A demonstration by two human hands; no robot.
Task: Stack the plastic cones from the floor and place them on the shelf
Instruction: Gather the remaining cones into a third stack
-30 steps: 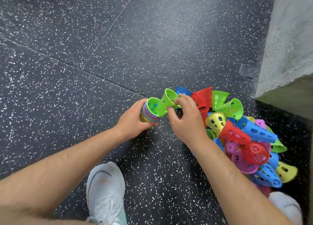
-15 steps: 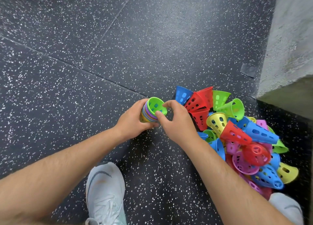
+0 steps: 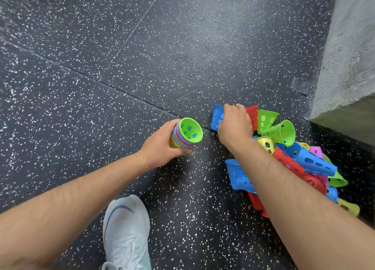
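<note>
My left hand grips a stack of nested plastic cones tilted on the floor, a green cone on top with its mouth facing me. To its right, my right hand reaches to the far edge of the pile and curls its fingers over a blue cone. The pile of loose cones, in red, green, yellow, blue and pink, lies under and beyond my right forearm. No shelf is in view.
The floor is dark speckled rubber. A grey concrete wall rises at the right, just behind the pile. My white shoe stands at the bottom centre, and a patch of tape is stuck near the wall.
The green cone went from my right hand into the stack. My right hand then left the stack and moved right and away to the blue cone. The left hand kept holding the stack.
</note>
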